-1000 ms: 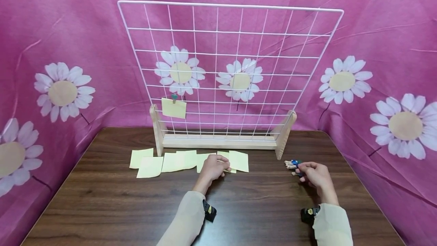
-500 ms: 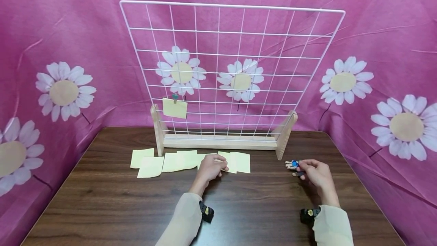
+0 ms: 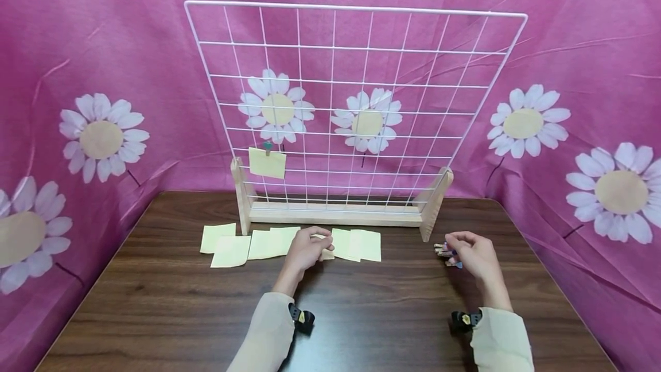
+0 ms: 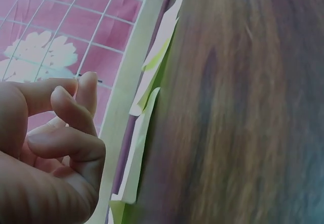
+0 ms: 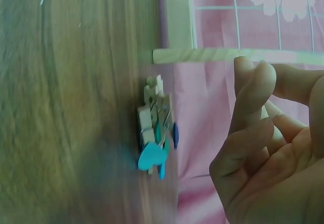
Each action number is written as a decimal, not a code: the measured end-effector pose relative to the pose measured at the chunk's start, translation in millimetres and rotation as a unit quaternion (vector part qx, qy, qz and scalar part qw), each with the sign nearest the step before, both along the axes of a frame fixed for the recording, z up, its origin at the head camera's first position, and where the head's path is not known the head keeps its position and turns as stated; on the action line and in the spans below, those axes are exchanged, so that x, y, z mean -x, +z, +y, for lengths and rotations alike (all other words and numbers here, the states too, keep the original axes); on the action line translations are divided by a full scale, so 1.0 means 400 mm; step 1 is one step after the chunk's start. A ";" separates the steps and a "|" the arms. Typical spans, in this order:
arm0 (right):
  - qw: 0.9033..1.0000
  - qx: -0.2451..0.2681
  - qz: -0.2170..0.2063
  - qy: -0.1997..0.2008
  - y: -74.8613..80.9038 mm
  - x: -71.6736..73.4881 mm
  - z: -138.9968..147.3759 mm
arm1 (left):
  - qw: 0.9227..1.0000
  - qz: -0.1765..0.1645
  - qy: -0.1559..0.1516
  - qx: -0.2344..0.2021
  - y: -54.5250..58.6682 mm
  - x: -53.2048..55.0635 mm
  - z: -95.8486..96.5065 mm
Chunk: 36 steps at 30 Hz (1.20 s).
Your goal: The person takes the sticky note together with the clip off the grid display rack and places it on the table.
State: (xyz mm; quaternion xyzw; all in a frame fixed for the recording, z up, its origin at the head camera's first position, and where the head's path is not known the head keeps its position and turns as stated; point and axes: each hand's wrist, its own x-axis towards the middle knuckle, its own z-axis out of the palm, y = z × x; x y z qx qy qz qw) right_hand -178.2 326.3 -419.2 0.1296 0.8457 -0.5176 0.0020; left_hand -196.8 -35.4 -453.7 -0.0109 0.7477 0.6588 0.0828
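My left hand (image 3: 308, 250) hovers over the middle of a row of pale yellow sticky notes, fingers loosely bent. In the left wrist view nothing shows between its fingers (image 4: 76, 115), and the note edges lie beyond them. My right hand (image 3: 476, 252) is above a small pile of wooden clothespins (image 3: 443, 251) on the right. The right wrist view has its bent fingers (image 5: 253, 95) with thumb and index tips close together, no clothespin visible between them. Beside them lie the mini clothespins (image 5: 154, 125), one with a turquoise heart (image 5: 153, 155).
A white wire grid (image 3: 356, 49) stands in a wooden base (image 3: 335, 215) behind the notes. One sticky note (image 3: 267, 163) hangs on it at lower left from a green-topped clothespin (image 3: 268, 148). More notes (image 3: 229, 251) lie left, others (image 3: 365, 245) right of my left hand.
My left hand has drawn back slightly leftward over the notes, uncovering those on the right. My right hand has risen a little from the clothespins, whose colored tops now show differently.
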 end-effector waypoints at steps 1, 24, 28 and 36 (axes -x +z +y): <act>1.000 0.005 0.005 0.003 0.003 0.001 -0.006 | 1.000 0.001 0.002 -0.002 0.000 0.000 -0.005; 0.994 0.003 0.095 0.060 0.060 0.054 -0.147 | 0.990 0.025 0.119 -0.069 0.036 0.014 -0.135; 0.988 -0.012 0.132 0.083 0.070 0.066 -0.174 | 0.983 0.043 0.154 -0.086 0.042 0.020 -0.153; 0.981 0.009 0.160 0.107 0.097 0.085 -0.241 | 0.970 0.063 0.203 -0.116 0.065 0.034 -0.175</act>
